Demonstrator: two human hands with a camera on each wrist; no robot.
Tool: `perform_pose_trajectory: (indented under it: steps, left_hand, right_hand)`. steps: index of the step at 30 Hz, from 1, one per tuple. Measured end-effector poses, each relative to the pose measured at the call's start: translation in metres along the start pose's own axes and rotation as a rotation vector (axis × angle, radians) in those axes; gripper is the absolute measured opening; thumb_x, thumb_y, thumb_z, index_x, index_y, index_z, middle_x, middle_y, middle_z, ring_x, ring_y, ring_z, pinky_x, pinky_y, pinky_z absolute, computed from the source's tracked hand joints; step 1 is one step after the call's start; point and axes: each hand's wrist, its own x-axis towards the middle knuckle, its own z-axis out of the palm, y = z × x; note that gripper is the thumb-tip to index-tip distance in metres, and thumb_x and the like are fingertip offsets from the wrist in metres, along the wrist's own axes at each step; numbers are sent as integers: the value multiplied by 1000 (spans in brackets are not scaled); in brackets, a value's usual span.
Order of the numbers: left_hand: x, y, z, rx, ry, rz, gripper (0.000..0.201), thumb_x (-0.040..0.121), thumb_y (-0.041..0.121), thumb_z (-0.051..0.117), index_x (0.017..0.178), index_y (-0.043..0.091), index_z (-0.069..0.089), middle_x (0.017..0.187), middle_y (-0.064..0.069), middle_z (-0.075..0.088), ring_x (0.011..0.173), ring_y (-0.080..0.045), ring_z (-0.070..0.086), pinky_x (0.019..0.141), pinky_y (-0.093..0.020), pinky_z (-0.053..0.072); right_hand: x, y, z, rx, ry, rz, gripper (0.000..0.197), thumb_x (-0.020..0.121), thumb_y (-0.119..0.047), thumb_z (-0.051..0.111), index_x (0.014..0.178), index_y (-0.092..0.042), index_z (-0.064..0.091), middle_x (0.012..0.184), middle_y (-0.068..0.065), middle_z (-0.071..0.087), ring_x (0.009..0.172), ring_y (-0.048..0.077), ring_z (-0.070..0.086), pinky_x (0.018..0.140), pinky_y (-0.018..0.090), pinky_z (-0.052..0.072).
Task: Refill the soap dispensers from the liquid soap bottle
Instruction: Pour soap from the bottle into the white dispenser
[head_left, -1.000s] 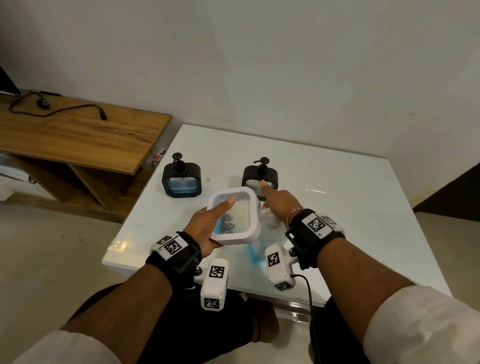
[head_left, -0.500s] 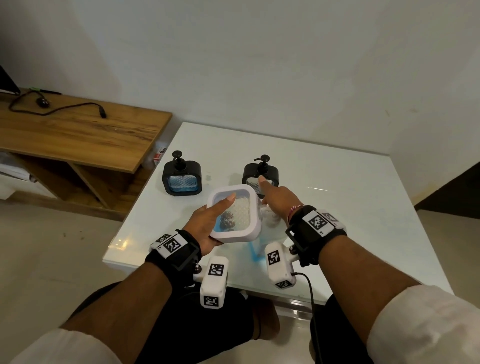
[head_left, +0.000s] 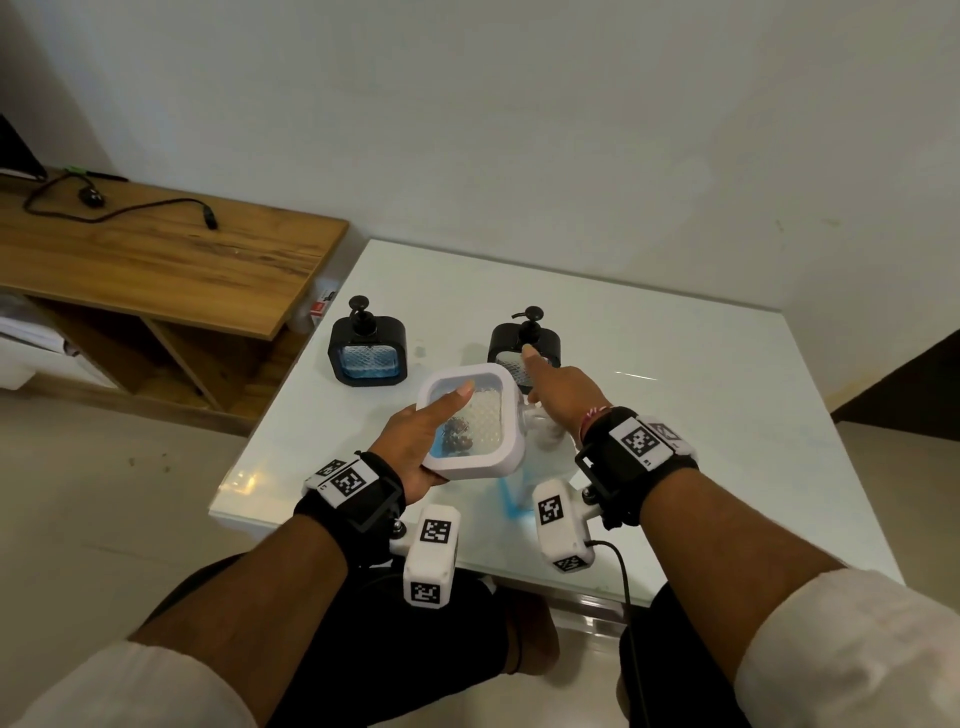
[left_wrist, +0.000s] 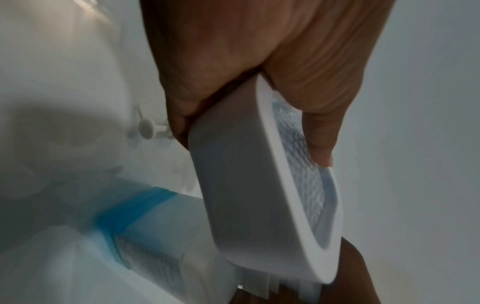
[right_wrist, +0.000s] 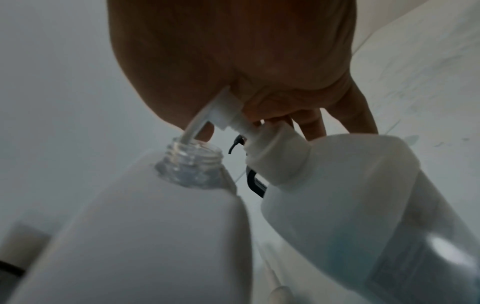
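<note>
left hand (head_left: 415, 441): it is grasping the white dispenser (head_left: 470, 423), thumb lying across the clear front panel, the other fingers wrapping under the back; in the left wrist view the thumb tip (left_wrist: 320, 152) is pressing on the textured window.
white dispenser: it is being held tilted above the near part of the surface (head_left: 675, 415), its pump off; in the right wrist view its clear threaded neck (right_wrist: 192, 158) is standing open.
right hand (head_left: 563, 389): it is resting on top of the soap bottle's pump (right_wrist: 228, 111), fingers curling round the pump head, index finger stretching forward towards the far black dispenser; i'm reading it as grasping the pump.
pump: its white nozzle is pointing into the open neck of the white dispenser, a pale stream or tube reaching to the mouth; i cannot tell which.
soap bottle (right_wrist: 350, 205): it is standing on the surface just beside the white dispenser, on the right, with blue liquid showing low in the body.
loose white pump (left_wrist: 150, 128): it is lying on the surface beyond the left hand.
black dispensers: one (head_left: 368, 351) is standing upright at left with blue liquid behind its window, the other (head_left: 524, 343) is standing at right, partly hidden by the right hand; both are carrying black pumps.
wooden shelf (head_left: 156, 260): it is sitting to the far left with a black cable (head_left: 119, 213) lying on top.
</note>
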Motion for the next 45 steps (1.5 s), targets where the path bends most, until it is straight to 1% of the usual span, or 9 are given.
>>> perform_pose_trajectory:
  steps: [3,9,14,22,27,31,36,42,45]
  left_hand:
    - [1,1,1,1,4,0,51,64,38,84,111,22,69,115,-12,73,105,-34,69,89,-56,58]
    - [2,-2,1,-5,18,-11,64,56,39,87,115,21,70,121,-14,72,109,-37,68,91,-59,57]
    - [0,-1,-1,-20,4,-19,50,66,37,84,112,22,68,120,-13,72,109,-36,67,92,-59,56]
    - [3,-2,1,-28,-8,-22,65,60,37,87,119,18,70,121,-14,74,107,-35,70,91,-58,57]
    - [0,0,1,-31,-10,-13,56,62,36,85,113,20,70,119,-14,74,106,-35,69,94,-59,56]
    - [1,0,1,-37,-13,-12,62,58,38,86,115,21,70,121,-13,73,109,-35,69,88,-57,58]
    - [0,0,1,-49,-17,-18,60,58,37,87,114,20,71,121,-14,74,110,-36,69,93,-60,56]
    - [-6,1,4,-50,-24,-3,55,60,37,84,111,20,70,119,-14,73,105,-35,69,90,-58,57]
    - [-6,1,5,-57,-28,4,54,60,36,84,110,20,71,119,-14,73,102,-34,70,91,-58,57]
  right_hand:
    - [0,2,1,-16,19,17,70,93,-64,36,122,-6,61,125,14,62,110,29,57,99,37,40]
    - [-4,4,2,-107,34,22,66,95,-61,36,127,-7,58,124,13,61,109,29,57,88,33,40]
    - [1,4,-2,-29,11,-7,74,93,-67,32,117,-4,63,123,16,62,103,29,56,92,35,39]
    - [0,6,3,-87,25,33,66,95,-59,38,131,-7,54,128,15,59,114,30,55,95,34,40]
    - [3,5,-3,-20,10,-5,73,94,-65,34,122,-3,62,123,16,62,103,28,56,91,34,38]
    - [5,5,-1,5,16,-1,64,93,-65,36,110,-9,62,122,15,63,98,26,55,88,33,39]
    - [0,7,3,-70,32,28,71,95,-63,36,131,-5,55,128,16,59,115,31,55,98,35,39]
    - [-2,3,-1,-15,17,-18,68,95,-64,33,115,-7,63,123,16,63,105,29,57,94,35,39]
    - [-2,2,-1,3,10,-4,70,95,-63,34,125,-6,60,125,15,61,112,30,56,95,34,38]
